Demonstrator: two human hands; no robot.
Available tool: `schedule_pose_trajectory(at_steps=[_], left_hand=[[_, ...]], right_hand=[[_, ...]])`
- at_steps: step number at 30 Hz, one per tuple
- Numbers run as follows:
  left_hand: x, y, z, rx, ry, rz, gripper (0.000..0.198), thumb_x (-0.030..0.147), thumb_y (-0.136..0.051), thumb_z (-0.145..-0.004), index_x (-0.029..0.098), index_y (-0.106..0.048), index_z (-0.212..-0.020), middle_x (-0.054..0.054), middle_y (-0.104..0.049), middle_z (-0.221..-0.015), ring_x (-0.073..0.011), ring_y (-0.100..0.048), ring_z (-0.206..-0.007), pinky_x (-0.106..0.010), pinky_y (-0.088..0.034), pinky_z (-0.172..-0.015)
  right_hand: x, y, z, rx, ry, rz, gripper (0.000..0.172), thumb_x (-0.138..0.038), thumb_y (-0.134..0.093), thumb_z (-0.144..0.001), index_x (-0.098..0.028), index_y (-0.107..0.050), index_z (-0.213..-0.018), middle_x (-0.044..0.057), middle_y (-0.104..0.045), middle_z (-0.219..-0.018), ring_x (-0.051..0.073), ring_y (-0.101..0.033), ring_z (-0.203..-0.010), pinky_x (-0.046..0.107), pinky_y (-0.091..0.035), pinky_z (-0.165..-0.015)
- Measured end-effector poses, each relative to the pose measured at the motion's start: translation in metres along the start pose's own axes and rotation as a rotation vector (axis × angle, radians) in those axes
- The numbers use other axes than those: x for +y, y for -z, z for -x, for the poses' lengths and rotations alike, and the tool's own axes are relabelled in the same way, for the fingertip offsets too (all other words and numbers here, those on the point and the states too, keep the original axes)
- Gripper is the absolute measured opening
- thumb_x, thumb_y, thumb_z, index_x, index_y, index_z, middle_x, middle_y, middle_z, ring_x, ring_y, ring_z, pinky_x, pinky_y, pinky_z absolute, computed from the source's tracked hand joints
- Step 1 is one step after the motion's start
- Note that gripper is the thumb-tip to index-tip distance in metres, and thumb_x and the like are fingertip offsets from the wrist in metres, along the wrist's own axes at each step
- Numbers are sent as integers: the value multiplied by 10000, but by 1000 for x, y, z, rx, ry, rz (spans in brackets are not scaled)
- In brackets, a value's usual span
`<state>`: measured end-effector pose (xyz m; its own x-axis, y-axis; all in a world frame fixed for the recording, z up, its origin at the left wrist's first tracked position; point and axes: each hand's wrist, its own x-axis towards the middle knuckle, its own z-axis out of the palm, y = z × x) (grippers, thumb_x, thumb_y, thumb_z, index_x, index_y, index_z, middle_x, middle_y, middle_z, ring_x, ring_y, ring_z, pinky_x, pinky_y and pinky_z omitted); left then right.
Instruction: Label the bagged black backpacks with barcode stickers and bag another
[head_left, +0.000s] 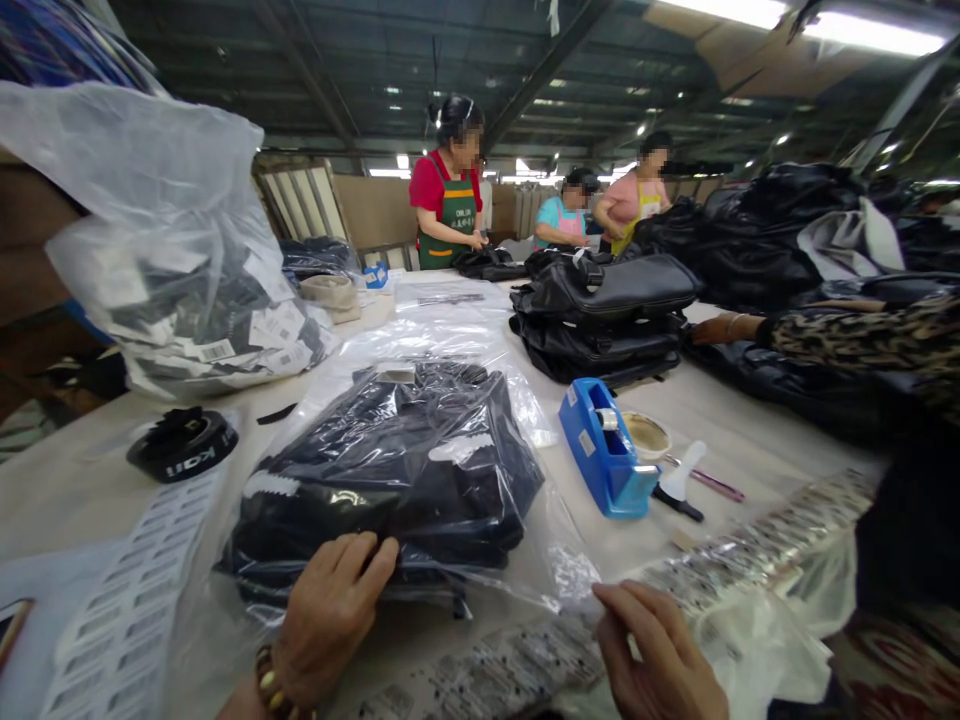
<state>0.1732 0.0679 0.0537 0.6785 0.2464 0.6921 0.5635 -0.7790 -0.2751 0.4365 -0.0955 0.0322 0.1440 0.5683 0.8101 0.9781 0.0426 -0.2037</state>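
The right hand (664, 650) and left hand (330, 605) are nearest, over a pale table (720, 405) in a strip-lit workshop (322, 60). The frame crops the right hand; whether it pinches the clear sleeve (566, 565) cannot be determined. The black bag (390, 490) lies inside the sleeve, beneath the unclamped left hand.

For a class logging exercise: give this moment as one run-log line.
left hand: on black bag in clear plastic | right hand: at plastic's near edge, grip unclear | nearby: blue tape dispenser, stacked black bags
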Motion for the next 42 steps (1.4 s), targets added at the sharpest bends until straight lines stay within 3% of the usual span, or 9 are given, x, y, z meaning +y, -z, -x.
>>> schedule_pose_trajectory(at_steps=[3,8,10,17,24,28,33,38,42], left_hand=[[8,-8,-3,-4,1,40,281,2,-361,-825,139,-583,-928,-72,-548,-823,-194,-491,-727,-321,-421,-666],[18,-17,-2,-9,14,73,281,6,-366,-811,139,-584,-928,-65,-548,-812,-183,-490,-710,-313,-419,-645],[18,-17,-6,-9,8,70,278,12,-365,-808,139,-585,-921,-63,-547,-797,-178,-485,-698,-306,-420,-634],[22,-23,-20,-29,4,8,253,47,-343,-846,143,-566,-914,-58,-539,-744,-180,-467,-654,-299,-405,-579],[31,-18,-9,-85,30,26,280,42,-363,-851,120,-559,-1034,-86,-566,-866,-189,-502,-742,-316,-400,-632],[35,-14,-11,-76,-19,53,377,16,-319,-850,126,-548,-1129,-104,-560,-951,-201,-519,-839,-333,-403,-697],[22,-14,-18,-44,-71,51,310,20,-358,-842,104,-565,-1057,-88,-581,-866,-182,-514,-746,-312,-394,-621],[4,-7,-41,-40,-44,64,228,61,-395,-846,129,-586,-950,-63,-592,-793,-176,-507,-703,-303,-408,-614],[-4,-2,-62,-35,13,87,197,102,-406,-862,147,-598,-862,-50,-592,-760,-177,-513,-697,-298,-415,-622]], right_hand=[[6,-5,-2,-3,-178,8,177,-230,-461,-869,-206,-568,-1008,50,-603,-845,136,-610,-727,230,-531,-650],[12,-23,22,-159,-631,-130,419,-463,-475,-843,-166,-538,-1132,46,-618,-795,152,-604,-610,273,-526,-553],[12,-25,24,-177,-742,-219,455,-508,-493,-816,-164,-552,-1108,28,-631,-743,148,-606,-582,260,-515,-540],[17,-18,7,-171,-687,-208,369,-497,-488,-777,-184,-624,-918,21,-637,-640,152,-591,-518,248,-477,-478],[23,-23,23,-195,-646,-145,415,-516,-454,-784,-165,-607,-943,16,-615,-620,154,-579,-494,262,-471,-482],[21,-24,22,-224,-726,-149,462,-530,-459,-757,-162,-599,-998,32,-652,-688,168,-609,-535,278,-479,-512],[19,-25,10,-289,-830,-229,518,-559,-522,-711,-169,-581,-1046,2,-637,-642,178,-598,-549,292,-461,-540],[21,-25,-12,-200,-952,-424,523,-560,-593,-644,-158,-569,-976,-27,-564,-569,155,-536,-525,291,-449,-552],[12,-33,-26,-122,-1134,-653,641,-556,-675,-608,-164,-509,-1087,-20,-598,-645,157,-561,-570,273,-439,-520]])
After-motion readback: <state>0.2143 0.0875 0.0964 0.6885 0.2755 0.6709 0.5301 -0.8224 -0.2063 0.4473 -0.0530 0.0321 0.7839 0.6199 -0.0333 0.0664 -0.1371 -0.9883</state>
